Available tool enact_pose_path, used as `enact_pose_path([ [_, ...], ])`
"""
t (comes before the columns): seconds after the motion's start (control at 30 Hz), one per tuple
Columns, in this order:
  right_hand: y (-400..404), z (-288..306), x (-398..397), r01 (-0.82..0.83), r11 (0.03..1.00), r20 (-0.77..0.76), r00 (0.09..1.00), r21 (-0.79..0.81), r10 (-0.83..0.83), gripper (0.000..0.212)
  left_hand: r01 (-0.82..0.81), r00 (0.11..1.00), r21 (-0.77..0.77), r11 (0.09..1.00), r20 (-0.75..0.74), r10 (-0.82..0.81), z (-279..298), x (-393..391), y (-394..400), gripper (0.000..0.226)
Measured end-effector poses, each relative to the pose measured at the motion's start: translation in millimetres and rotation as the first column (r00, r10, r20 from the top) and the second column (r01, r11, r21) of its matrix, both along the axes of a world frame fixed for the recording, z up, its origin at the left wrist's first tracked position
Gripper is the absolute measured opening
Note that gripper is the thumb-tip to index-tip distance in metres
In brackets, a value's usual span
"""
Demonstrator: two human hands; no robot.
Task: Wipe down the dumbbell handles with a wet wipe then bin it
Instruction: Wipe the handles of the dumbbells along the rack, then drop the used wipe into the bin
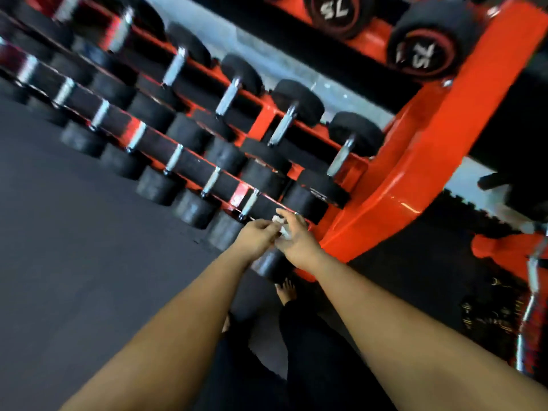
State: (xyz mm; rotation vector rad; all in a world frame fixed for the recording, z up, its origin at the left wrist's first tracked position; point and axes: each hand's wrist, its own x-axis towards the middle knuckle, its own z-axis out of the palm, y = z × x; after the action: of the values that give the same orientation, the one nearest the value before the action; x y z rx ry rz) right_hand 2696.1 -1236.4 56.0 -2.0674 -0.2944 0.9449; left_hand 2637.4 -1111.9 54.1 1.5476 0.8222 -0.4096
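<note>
**Wipe held between both hands at the rack's lowest row**

Nearest, the left hand (256,236) and right hand (296,237) met, each pinching a crumpled white wet wipe (281,226) just above the end dumbbell (271,262). Beyond, the orange rack (415,161) carried rows of black dumbbells with chrome handles (225,99); its top shelf held larger ones (427,51).

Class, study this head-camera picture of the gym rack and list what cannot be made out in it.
1. Wipe: mostly covered by the left hand and right hand; its condition is unclear.
2. Handle of the nearest dumbbell: hidden behind both hands.
3. Far-left dumbbells: smeared by motion blur.
4. Bin: none in view.
5. Weight labels on the lower rows: too blurred to read.
</note>
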Motion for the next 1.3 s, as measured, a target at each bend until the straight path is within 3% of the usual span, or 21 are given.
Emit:
enact_pose_path([
  [0.23,-16,135,-15,0.119,0.982,0.22,0.964,0.149,-0.15,0.065,0.11,0.957,0.057,0.992,0.263,-0.121,122,1,2,0.016],
  [0.3,-23,163,-26,0.195,0.95,0.21,0.946,0.243,-0.248,0.067,0.111,0.943,0.055,0.992,0.309,-0.122,147,3,0,0.012],
  [0.4,-39,205,-53,0.44,0.78,0.06,0.854,0.445,-0.517,0.061,0.164,0.908,0.066,0.984,0.38,-0.177,196,2,-9,0.012],
  [0.47,-52,227,-67,0.581,0.667,-0.067,0.775,0.466,-0.628,0.048,0.232,0.878,0.058,0.971,0.418,-0.235,217,1,-19,0.02],
  [0.6,-107,265,-98,0.651,0.608,-0.075,0.708,0.454,-0.702,0.016,0.351,0.83,0.054,0.935,0.444,-0.337,266,-4,-68,0.012],
  [0.73,-183,280,-132,0.742,0.495,-0.021,0.564,0.452,-0.826,0.013,0.46,0.795,0.008,0.888,0.443,-0.415,287,-12,-145,0.008],
  [0.87,-257,283,-163,0.799,0.392,-0.073,0.472,0.455,-0.879,0.023,0.569,0.732,-0.037,0.822,0.478,-0.486,298,-31,-232,0.005],
  [0.97,-316,285,-193,0.816,0.344,-0.046,0.41,0.464,-0.911,0.02,0.704,0.62,0.01,0.711,0.481,-0.62,299,-51,-305,0.01],
  [1.1,-395,278,-242,0.864,0.165,0.006,0.184,0.476,-0.983,0.016,0.833,0.51,-0.032,0.552,0.43,-0.745,301,-87,-397,0.017],
  [1.23,-458,272,-299,0.864,-0.067,0.012,-0.084,0.498,-0.996,0.019,0.972,0.204,0.026,0.233,0.4,-0.893,301,-123,-471,0.019],
  [1.3,-478,274,-324,0.853,-0.135,0.04,-0.179,0.504,-0.983,0.019,0.984,0.12,0.077,0.161,0.38,-0.917,298,-137,-502,0.019],
])
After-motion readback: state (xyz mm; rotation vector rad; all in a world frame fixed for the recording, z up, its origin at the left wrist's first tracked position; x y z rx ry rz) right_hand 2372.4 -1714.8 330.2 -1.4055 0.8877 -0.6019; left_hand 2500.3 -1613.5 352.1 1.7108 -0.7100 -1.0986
